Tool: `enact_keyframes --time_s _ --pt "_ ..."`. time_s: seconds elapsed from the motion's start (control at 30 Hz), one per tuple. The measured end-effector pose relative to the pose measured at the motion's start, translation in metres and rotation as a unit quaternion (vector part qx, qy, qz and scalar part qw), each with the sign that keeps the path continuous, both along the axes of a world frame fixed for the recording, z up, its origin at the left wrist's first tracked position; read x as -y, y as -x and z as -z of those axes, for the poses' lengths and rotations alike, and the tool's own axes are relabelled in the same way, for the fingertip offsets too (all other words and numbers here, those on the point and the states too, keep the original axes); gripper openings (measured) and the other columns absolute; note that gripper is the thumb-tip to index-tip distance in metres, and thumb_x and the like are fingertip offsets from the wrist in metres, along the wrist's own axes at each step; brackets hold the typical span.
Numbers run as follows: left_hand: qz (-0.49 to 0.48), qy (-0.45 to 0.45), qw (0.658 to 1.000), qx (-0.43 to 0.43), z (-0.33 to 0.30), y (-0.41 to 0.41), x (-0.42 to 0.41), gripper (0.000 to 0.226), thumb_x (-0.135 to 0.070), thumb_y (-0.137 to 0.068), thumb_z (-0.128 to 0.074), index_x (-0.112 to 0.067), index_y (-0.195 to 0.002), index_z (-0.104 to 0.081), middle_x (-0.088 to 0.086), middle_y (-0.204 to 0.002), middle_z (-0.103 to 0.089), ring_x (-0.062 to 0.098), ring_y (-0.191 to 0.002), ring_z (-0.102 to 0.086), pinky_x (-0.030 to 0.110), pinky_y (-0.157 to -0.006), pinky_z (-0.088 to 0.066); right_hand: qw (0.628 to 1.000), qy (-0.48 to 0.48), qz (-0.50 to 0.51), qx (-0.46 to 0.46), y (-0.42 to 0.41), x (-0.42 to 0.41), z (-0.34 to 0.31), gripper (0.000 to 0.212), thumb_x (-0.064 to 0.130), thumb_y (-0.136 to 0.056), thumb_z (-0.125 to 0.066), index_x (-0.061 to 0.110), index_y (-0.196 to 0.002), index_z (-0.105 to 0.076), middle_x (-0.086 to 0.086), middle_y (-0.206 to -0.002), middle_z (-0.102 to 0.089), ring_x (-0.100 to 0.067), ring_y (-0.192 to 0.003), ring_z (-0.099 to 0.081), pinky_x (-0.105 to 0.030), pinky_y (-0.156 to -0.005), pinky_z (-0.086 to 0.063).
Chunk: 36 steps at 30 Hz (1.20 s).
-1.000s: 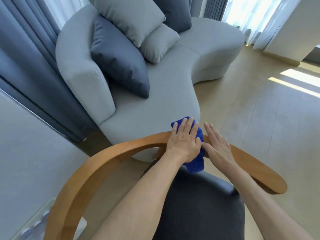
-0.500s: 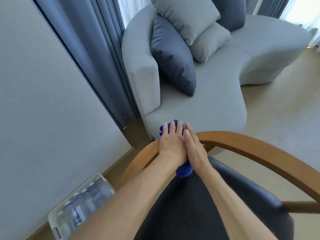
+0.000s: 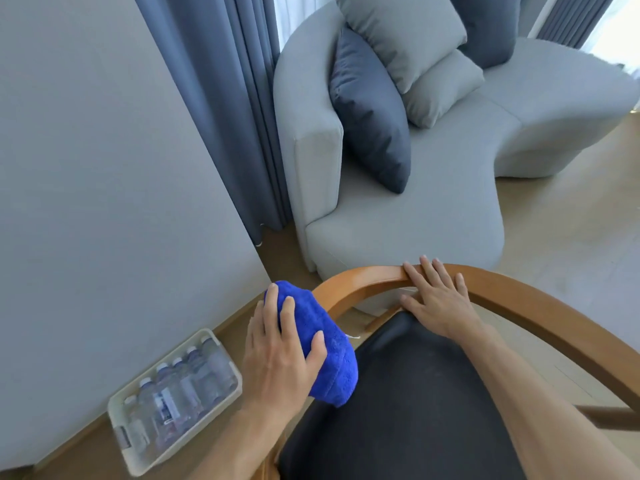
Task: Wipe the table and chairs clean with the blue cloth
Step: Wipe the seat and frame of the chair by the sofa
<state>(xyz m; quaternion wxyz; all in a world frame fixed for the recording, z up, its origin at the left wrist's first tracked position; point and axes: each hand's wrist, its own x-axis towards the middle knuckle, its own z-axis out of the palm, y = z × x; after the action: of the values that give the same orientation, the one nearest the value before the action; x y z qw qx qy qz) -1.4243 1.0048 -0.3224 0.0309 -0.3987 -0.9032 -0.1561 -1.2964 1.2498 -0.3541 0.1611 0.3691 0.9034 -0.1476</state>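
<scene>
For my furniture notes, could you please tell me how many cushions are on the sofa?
4 visible: a dark cushion against the sofa's left arm, a large grey one behind it, a small grey one beside it, another dark one farther back. More may lie outside the frame.

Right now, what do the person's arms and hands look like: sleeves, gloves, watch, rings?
Both forearms are bare as far as the frame shows, with no sleeves in view. The left hand and right hand wear no gloves. No watch, bracelet or ring shows on either, and no markings are visible.
</scene>
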Motion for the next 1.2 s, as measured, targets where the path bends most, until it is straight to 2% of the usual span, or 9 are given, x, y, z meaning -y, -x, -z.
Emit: enact_keyframes --time_s 0.17,0.27,0.53,0.63,0.73,0.87,0.97,1.1,1.2 --pt "-0.052 0.023 0.998 0.026 0.000 -0.004 -0.017 0.062 -0.042 -0.082 -0.037 -0.005 -0.132 -0.043 0.025 -0.140 -0.043 0.045 -0.110 -0.054 0.056 -0.087 -0.049 1.000 0.007 0.009 0.020 0.005 0.005 -0.006 0.069 0.050 -0.099 -0.034 0.036 -0.153 0.008 0.000 -0.161 0.017 -0.023 -0.147 0.019 -0.051 -0.117 0.007" --pt "-0.075 0.036 0.996 0.034 -0.002 -0.006 -0.021 0.070 -0.054 -0.084 -0.035 -0.009 -0.136 -0.046 0.023 -0.143 -0.041 0.044 -0.116 -0.051 0.057 -0.092 -0.046 0.999 0.002 0.005 0.032 0.005 0.004 -0.005 0.072 0.048 -0.099 -0.037 0.035 -0.152 0.010 -0.001 -0.161 0.018 -0.023 -0.147 0.020 -0.052 -0.117 0.006" --pt "-0.113 0.039 0.993 0.012 0.000 -0.010 -0.023 0.066 -0.062 -0.081 -0.037 -0.015 -0.126 -0.051 0.013 -0.139 -0.045 0.035 -0.097 -0.058 0.044 -0.084 -0.049 0.997 -0.001 -0.043 0.060 0.001 -0.005 -0.010 0.079 0.043 -0.096 -0.045 0.032 -0.152 0.009 -0.003 -0.162 0.014 -0.026 -0.148 0.013 -0.054 -0.118 -0.001" --pt "-0.139 0.040 0.989 0.010 0.001 -0.016 -0.020 0.065 -0.062 -0.080 -0.048 -0.016 -0.127 -0.049 0.011 -0.139 -0.043 0.033 -0.097 -0.057 0.043 -0.084 -0.047 0.993 -0.035 -0.090 0.066 -0.005 -0.013 -0.007 0.080 0.041 -0.094 -0.047 0.031 -0.152 0.008 -0.003 -0.162 0.009 -0.027 -0.149 0.008 -0.057 -0.116 -0.005" --pt "-0.210 0.029 0.977 0.032 0.008 -0.030 0.001 0.068 -0.064 -0.079 -0.040 -0.016 -0.127 -0.046 0.011 -0.139 -0.042 0.034 -0.102 -0.055 0.043 -0.087 -0.047 0.989 -0.042 -0.121 0.069 -0.009 -0.021 -0.005 0.079 0.042 -0.095 -0.046 0.030 -0.153 0.007 -0.004 -0.162 0.007 -0.027 -0.149 0.006 -0.056 -0.117 -0.005" --pt "-0.301 0.034 0.951 0.060 0.032 -0.080 0.072 0.070 -0.062 -0.078 -0.046 -0.015 -0.129 -0.039 0.017 -0.138 -0.043 0.038 -0.103 -0.057 0.045 -0.083 -0.051 0.988 -0.064 -0.136 0.019 -0.009 -0.011 -0.007 0.076 0.041 -0.095 -0.047 0.021 -0.153 -0.003 -0.007 -0.162 -0.002 -0.029 -0.148 -0.001 -0.055 -0.118 -0.007" --pt "-0.324 0.072 0.942 0.046 0.045 -0.105 0.098 0.072 -0.057 -0.077 -0.060 -0.010 -0.129 -0.044 0.021 -0.135 -0.045 0.039 -0.098 -0.058 0.045 -0.079 -0.053 0.983 -0.055 -0.168 -0.058 0.009 0.028 -0.014 0.078 0.034 -0.095 -0.049 0.013 -0.153 -0.002 -0.007 -0.162 -0.004 -0.029 -0.149 -0.003 -0.051 -0.120 -0.005" --pt "-0.333 0.080 0.938 0.043 0.048 -0.104 0.096 0.076 -0.057 -0.077 -0.064 -0.008 -0.131 -0.046 0.023 -0.137 -0.044 0.041 -0.100 -0.057 0.047 -0.082 -0.051 0.940 -0.083 -0.290 -0.163 0.051 0.097 -0.026 0.072 0.034 -0.095 -0.049 0.018 -0.153 -0.010 -0.008 -0.161 -0.008 -0.034 -0.149 -0.002 -0.050 -0.119 0.000" --pt "-0.333 0.081 0.938 0.052 0.047 -0.110 0.102 0.081 -0.062 -0.076 -0.060 -0.008 -0.134 -0.044 0.022 -0.141 -0.040 0.040 -0.104 -0.055 0.047 -0.085 -0.049 0.889 -0.117 -0.418 -0.148 0.066 0.151 -0.030 0.063 0.029 -0.093 -0.045 0.020 -0.151 -0.022 -0.007 -0.161 -0.013 -0.033 -0.148 0.002 -0.056 -0.117 0.004"
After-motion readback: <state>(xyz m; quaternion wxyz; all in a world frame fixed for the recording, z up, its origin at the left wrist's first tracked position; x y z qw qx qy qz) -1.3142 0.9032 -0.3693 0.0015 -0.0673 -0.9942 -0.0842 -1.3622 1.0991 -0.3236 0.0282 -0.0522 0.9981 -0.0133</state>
